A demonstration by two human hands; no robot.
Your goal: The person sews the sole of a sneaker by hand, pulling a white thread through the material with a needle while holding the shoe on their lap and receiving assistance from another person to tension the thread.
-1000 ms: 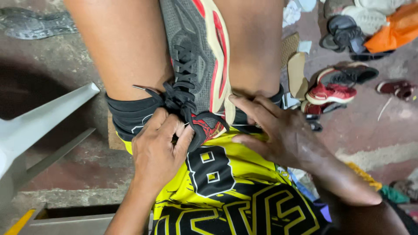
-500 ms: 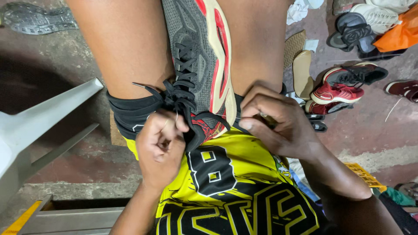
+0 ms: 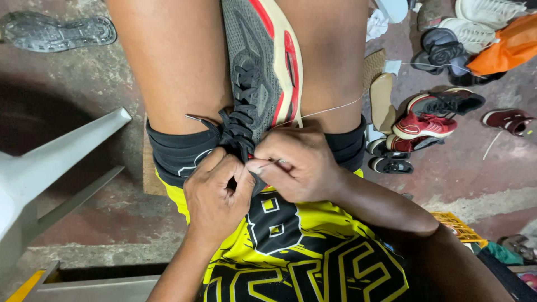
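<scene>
Shoe [image 3: 260,72] = landmark: grey mesh upper, cream/red sole edge, black laces, clamped between bare knees, heel end toward person's lap.

Progress (judged): stitching at heel/collar end in hand. A taut pale thread [image 3: 330,110] runs from heel area out to the right of shoe, so a stitch seems mid-pull. How much seam is done: can't tell, hands cover it. Laces loose, untied.

L hand [image 3: 218,193]: just below shoe's heel, curled into a fist, gripping collar fabric.
R hand [image 3: 299,162]: right of heel, touching L hand, fingers pinched on smth thin, prob. needle/thread; too small to confirm.

Shorts [image 3: 296,251]: below shoe, yellow w/ black print, smooth knit; black ribbed cuffs at the knees.

Stool [image 3: 50,168]: left of shoe, grey, hard plastic or metal, angled leg.

Floor [image 3: 100,89]: rough reddish concrete.

Shoe pile [image 3: 442,106]: well right of shoe, red, black, white pairs, orange bag.

Loose sole [image 3: 59,31]: far upper left of shoe, grey rubber, treaded.
</scene>
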